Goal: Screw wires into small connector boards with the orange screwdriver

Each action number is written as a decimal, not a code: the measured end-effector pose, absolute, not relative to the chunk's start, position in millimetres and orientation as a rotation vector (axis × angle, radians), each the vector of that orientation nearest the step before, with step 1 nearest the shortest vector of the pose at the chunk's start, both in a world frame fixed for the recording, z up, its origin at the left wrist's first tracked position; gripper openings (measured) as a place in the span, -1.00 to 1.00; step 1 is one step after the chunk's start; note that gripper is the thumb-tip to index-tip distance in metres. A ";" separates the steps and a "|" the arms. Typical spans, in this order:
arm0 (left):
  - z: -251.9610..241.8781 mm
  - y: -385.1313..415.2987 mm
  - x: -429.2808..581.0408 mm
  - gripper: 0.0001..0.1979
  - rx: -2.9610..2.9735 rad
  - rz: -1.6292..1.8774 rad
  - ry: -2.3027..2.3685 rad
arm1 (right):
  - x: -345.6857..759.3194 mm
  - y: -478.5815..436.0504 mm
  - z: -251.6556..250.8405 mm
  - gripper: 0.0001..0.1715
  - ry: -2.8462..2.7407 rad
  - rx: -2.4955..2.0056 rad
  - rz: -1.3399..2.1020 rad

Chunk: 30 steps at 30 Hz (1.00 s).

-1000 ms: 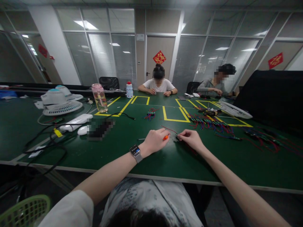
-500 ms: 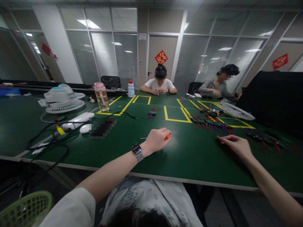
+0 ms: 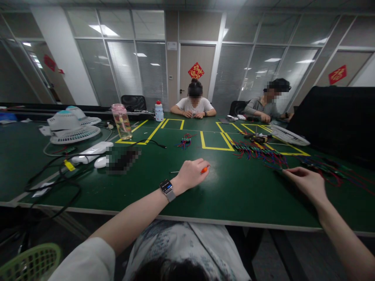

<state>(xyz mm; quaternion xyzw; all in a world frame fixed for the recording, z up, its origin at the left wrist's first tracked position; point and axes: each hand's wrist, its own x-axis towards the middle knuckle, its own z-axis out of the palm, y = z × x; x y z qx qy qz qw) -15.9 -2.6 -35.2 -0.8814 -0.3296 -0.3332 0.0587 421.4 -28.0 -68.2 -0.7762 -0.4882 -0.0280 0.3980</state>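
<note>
My left hand (image 3: 191,176) is closed around an orange-handled screwdriver (image 3: 204,170), whose thin metal shaft sticks out to the left over the green table (image 3: 228,203). At the right, my right hand (image 3: 306,182) is pinched at the fingertips near the front end of a long row of small circuit boards with red and blue wires (image 3: 260,151). What its fingertips hold is too small to make out. A small separate bunch of wired boards (image 3: 186,141) lies beyond my left hand. Another dark pile of wired boards (image 3: 331,168) is beside my right hand.
Two people (image 3: 194,103) sit across the table. At the left are white fans (image 3: 74,132), a pink-lidded bottle (image 3: 122,121), a white power strip (image 3: 92,152), a white mouse (image 3: 100,162) and black cables. A black screen (image 3: 336,125) stands at the right.
My right hand has moved a little to the right, closer to the wired boards and the dark pile. My left hand still grips the screwdriver. The whole view has shifted slightly.
</note>
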 end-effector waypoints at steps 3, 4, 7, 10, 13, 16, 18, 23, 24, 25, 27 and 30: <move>-35.1 -2.6 -16.0 -0.81 -2.671 -1.010 -0.995 | 418.1 -29.4 -63.7 -0.49 -1.240 -2.033 0.029; -35.0 -2.7 -15.9 -0.81 -2.672 -1.011 -0.995 | 416.5 -29.3 -62.3 -0.49 -1.249 -2.048 0.028; -34.2 -3.4 -15.4 -0.81 -2.671 -1.011 -1.002 | 411.9 -28.9 -59.8 -0.48 -1.292 -2.068 0.010; -33.8 -3.9 -15.1 -0.81 -2.678 -1.002 -0.998 | 409.0 -28.9 -59.5 -0.49 -1.342 -2.064 -0.016; -34.2 -3.9 -15.3 -0.81 -2.678 -0.996 -0.995 | 407.5 -29.1 -60.1 -0.50 -1.357 -2.068 -0.028; -34.7 -3.7 -15.3 -0.81 -2.673 -1.004 -0.994 | 406.8 -28.7 -60.8 -0.53 -1.371 -2.073 -0.050; -34.9 -3.7 -15.1 -0.81 -2.673 -1.009 -0.992 | 406.6 -28.3 -61.2 -0.56 -1.394 -2.076 -0.053; -35.2 -3.6 -14.6 -0.82 -2.673 -1.012 -0.988 | 407.4 -28.4 -62.1 -0.57 -1.415 -2.095 -0.087; -35.3 -3.6 -14.6 -0.82 -2.672 -1.014 -0.987 | 407.9 -28.4 -62.4 -0.57 -1.412 -2.096 -0.093; -35.3 -3.6 -14.7 -0.82 -2.672 -1.016 -0.986 | 408.4 -28.4 -62.7 -0.57 -1.410 -2.097 -0.095; -35.0 -3.8 -14.8 -0.82 -2.675 -1.020 -0.986 | 409.6 -28.3 -63.5 -0.59 -1.407 -2.105 -0.091; -34.5 -4.3 -15.1 -0.82 -2.686 -1.016 -0.986 | 410.6 -27.7 -64.3 -0.62 -1.410 -2.127 -0.088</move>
